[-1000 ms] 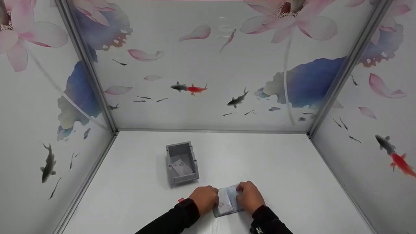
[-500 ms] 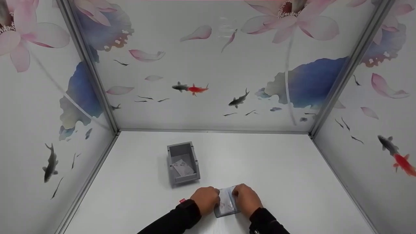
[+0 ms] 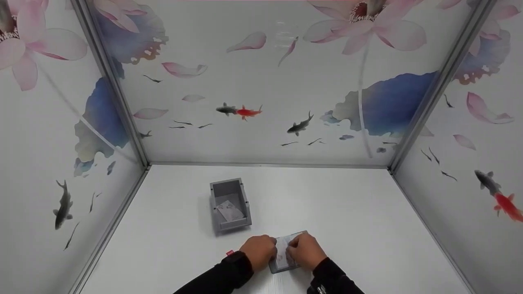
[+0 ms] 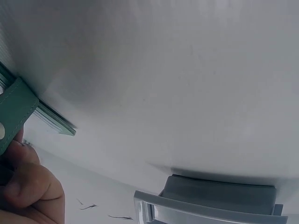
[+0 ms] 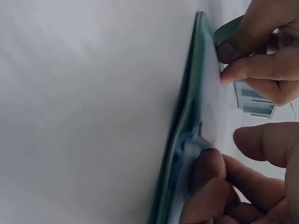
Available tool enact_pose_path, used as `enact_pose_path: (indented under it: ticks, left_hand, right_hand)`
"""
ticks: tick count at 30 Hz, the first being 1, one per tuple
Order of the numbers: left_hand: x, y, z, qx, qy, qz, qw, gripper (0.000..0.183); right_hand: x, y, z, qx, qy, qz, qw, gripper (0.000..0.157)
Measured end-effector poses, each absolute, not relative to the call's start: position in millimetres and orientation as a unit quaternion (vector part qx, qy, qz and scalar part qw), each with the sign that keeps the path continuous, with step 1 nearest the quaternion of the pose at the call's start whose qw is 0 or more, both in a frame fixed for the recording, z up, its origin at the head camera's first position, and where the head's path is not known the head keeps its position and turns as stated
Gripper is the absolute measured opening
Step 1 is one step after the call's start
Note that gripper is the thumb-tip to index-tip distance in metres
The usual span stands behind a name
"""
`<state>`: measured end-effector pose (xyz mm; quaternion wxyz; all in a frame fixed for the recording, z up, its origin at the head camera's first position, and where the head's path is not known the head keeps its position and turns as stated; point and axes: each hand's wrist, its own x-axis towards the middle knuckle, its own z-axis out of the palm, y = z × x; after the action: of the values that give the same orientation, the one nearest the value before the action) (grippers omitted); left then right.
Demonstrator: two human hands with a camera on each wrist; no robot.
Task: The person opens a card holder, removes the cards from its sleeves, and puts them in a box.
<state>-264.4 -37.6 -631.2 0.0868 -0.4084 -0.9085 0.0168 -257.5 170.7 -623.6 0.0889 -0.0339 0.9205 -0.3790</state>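
Note:
A green card holder (image 3: pixel 281 264) with clear sleeves lies spread on the white table, a pale printed card (image 3: pixel 281 247) showing in it. My left hand (image 3: pixel 258 251) grips its left edge; in the left wrist view a stitched strap (image 4: pixel 18 108) with a white snap stands by those fingers. My right hand (image 3: pixel 308 252) reaches over the right part. In the right wrist view its curled fingers (image 5: pixel 209 170) pinch a clear sleeve (image 5: pixel 187 161), which bends up at the fingertips. The right hand covers part of the holder in the head view.
A grey open-topped bin (image 3: pixel 235 223) stands behind and left of the card holder, with a printed card (image 3: pixel 229 211) lying inside. White panels with painted lotus and fish enclose the table at the back (image 3: pixel 261 139) and on both sides.
My right hand has moved left across the open card holder, covering more of its inside, and the clear sleeve at its fingers has shifted left. My left hand keeps its hold on the left edge.

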Motion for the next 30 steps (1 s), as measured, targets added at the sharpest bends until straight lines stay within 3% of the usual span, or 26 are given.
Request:
enact_pose_path:
  ticks: [13,20,26,30]
  left_hand:
    - [-263,-38,-633,-0.4,-0.913,0.011,0.077,0.011]
    - [-263,-41,-633,-0.408,-0.909,0.024,0.078,0.01]
    - [-262,-40,-629,-0.416,-0.904,0.035,0.098,0.009]
    - [-262,-40,-632,-0.415,-0.903,0.033,0.103,0.009]
  right_hand:
    - [-262,177,-629,-0.007,0.89,-0.437,0.132,0.027]
    - [-261,179,-629,0.011,0.871,-0.47,0.143,0.023]
    - [-261,182,-633,0.011,0.877,-0.46,0.139,0.008]
    - [-261,184,-633,0.005,0.877,-0.46,0.142,0.013]
